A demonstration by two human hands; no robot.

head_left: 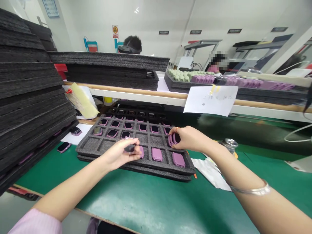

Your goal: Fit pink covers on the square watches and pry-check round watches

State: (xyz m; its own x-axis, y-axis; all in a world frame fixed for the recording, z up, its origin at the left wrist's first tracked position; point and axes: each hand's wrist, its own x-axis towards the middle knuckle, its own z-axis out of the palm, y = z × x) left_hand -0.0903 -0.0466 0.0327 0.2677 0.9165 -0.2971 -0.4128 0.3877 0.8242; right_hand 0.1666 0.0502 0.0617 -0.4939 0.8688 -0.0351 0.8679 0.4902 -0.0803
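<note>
A dark grey foam tray (89, 146) with square compartments lies on the green mat, holding small pink device casings. Many show dark screens face up; the front row shows plain pink backs. My left hand (122, 154) is over the tray's front middle, pinching a small dark-faced device (129, 148) between its fingers. A pink casing (141, 151) sits just beside those fingertips. My right hand (188, 138) is at the tray's right side, its fingers holding a few pink casings (172, 139) stood on edge.
Tall stacks of black foam trays (29, 81) rise on the left, with more behind the tray (109, 66). Loose pink devices (63, 147) lie on the mat (136, 198) at left. A metal jar (229, 145) and white bag (209, 172) lie right. A co-worker (131, 45) sits beyond.
</note>
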